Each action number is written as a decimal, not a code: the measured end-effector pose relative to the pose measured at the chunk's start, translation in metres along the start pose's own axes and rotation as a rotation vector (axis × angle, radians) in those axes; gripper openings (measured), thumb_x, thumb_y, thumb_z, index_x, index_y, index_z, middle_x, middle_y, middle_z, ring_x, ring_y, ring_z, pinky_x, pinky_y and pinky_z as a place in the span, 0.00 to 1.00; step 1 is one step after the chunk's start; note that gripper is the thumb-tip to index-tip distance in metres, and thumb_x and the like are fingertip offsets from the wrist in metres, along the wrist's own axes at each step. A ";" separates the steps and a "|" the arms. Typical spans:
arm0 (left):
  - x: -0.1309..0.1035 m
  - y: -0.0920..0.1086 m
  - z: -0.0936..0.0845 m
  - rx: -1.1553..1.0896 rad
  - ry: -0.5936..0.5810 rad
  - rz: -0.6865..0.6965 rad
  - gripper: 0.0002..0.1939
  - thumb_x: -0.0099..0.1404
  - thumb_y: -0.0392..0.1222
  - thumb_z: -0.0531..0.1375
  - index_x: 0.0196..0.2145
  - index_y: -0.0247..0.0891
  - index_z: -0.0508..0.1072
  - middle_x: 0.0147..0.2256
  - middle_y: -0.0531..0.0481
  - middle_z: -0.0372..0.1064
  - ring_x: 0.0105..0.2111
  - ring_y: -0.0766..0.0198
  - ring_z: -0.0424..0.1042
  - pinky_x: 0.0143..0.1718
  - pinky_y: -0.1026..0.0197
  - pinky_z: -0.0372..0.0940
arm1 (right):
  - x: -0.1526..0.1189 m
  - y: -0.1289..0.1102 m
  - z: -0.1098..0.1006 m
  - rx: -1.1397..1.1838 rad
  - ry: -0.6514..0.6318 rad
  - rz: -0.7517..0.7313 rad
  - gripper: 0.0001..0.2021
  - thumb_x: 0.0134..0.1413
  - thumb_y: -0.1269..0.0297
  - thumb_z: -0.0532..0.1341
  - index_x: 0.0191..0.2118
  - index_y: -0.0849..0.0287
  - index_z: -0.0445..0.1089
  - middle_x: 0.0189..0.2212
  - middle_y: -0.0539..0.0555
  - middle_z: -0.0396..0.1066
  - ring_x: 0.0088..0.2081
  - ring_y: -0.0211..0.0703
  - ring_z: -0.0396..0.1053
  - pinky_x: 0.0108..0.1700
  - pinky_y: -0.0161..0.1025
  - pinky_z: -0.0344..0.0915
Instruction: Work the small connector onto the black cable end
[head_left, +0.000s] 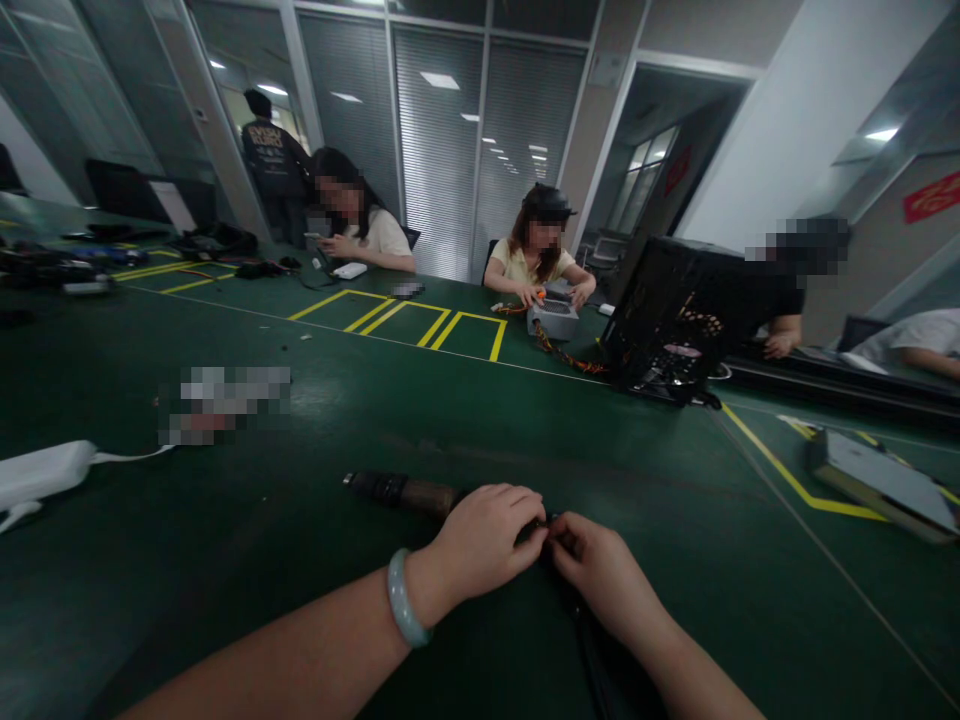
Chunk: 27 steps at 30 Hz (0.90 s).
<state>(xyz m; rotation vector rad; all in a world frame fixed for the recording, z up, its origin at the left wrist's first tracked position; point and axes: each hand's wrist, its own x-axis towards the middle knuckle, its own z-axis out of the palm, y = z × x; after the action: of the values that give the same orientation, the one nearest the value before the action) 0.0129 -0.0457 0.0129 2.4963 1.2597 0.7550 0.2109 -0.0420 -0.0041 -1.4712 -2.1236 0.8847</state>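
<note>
A dark, cylindrical corded electric screwdriver lies on the green table, its narrow tip toward the left. My left hand, with a pale green bangle at the wrist, is closed over the rear end of it. Close by on the right, my right hand is closed in a pinch where the black cord meets the tool. The fingertips of both hands nearly touch. What exactly sits between them is hidden. From there the cord runs down toward the near edge of the view.
A black computer case stands at the back right, near a grey power supply handled by a co-worker. A flat metal box lies at the right. On the left are a white power bank with a cable and a blurred-out item. Several people are around.
</note>
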 end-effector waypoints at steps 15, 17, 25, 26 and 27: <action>0.000 0.003 -0.002 0.018 0.015 -0.016 0.08 0.66 0.40 0.58 0.43 0.40 0.72 0.44 0.49 0.73 0.45 0.59 0.71 0.51 0.54 0.64 | -0.001 -0.003 -0.002 -0.013 0.003 0.000 0.06 0.56 0.65 0.56 0.32 0.57 0.69 0.25 0.47 0.69 0.27 0.38 0.66 0.31 0.33 0.58; 0.000 0.003 -0.002 0.037 0.005 -0.010 0.07 0.66 0.40 0.58 0.41 0.39 0.73 0.44 0.49 0.73 0.46 0.58 0.71 0.51 0.53 0.64 | -0.001 -0.004 -0.003 -0.013 0.002 0.004 0.06 0.56 0.65 0.55 0.32 0.57 0.69 0.25 0.47 0.69 0.27 0.38 0.66 0.31 0.33 0.58; 0.000 0.001 0.000 0.040 -0.024 0.002 0.05 0.67 0.40 0.58 0.37 0.40 0.74 0.45 0.50 0.73 0.46 0.58 0.70 0.50 0.53 0.63 | 0.000 -0.005 -0.002 -0.007 -0.007 0.025 0.07 0.56 0.65 0.56 0.32 0.57 0.70 0.25 0.47 0.70 0.27 0.37 0.66 0.31 0.32 0.58; 0.000 0.001 0.001 0.034 -0.025 0.001 0.05 0.66 0.40 0.59 0.37 0.40 0.74 0.44 0.50 0.73 0.45 0.58 0.70 0.50 0.53 0.63 | 0.000 -0.004 -0.002 -0.005 -0.009 0.027 0.07 0.56 0.65 0.56 0.32 0.57 0.70 0.25 0.47 0.70 0.27 0.37 0.66 0.31 0.32 0.58; 0.000 0.001 0.001 0.029 -0.024 0.000 0.04 0.66 0.40 0.59 0.37 0.40 0.74 0.43 0.50 0.73 0.45 0.58 0.70 0.49 0.53 0.63 | 0.000 -0.004 -0.002 -0.005 -0.010 0.028 0.07 0.56 0.66 0.56 0.32 0.57 0.71 0.25 0.47 0.70 0.27 0.37 0.66 0.31 0.32 0.58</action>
<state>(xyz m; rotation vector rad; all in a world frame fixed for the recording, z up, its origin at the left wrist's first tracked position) 0.0142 -0.0458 0.0124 2.5198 1.2715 0.7093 0.2094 -0.0425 0.0002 -1.5048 -2.1191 0.8999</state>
